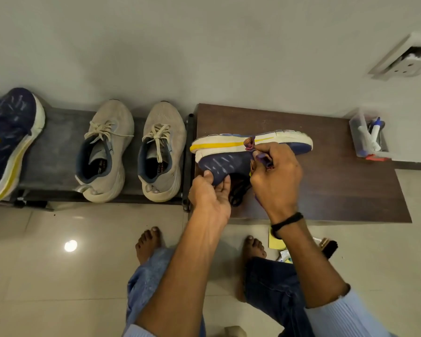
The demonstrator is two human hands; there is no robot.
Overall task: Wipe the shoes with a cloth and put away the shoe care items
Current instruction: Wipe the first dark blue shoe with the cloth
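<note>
A brown wooden surface fills the centre right of the frame, and a dark low rack is seen to its left. At the left edge a navy shoe is stood on the rack, with a pair of beige shoes beside it. A second navy shoe is held on its side over the brown surface, sole facing away. Its upper is pinched at the opening by the left hand. The right hand is curled round a purple and orange cloth, which is pressed against the yellow-striped sole edge. A clear container of tubes is placed at the right.
</note>
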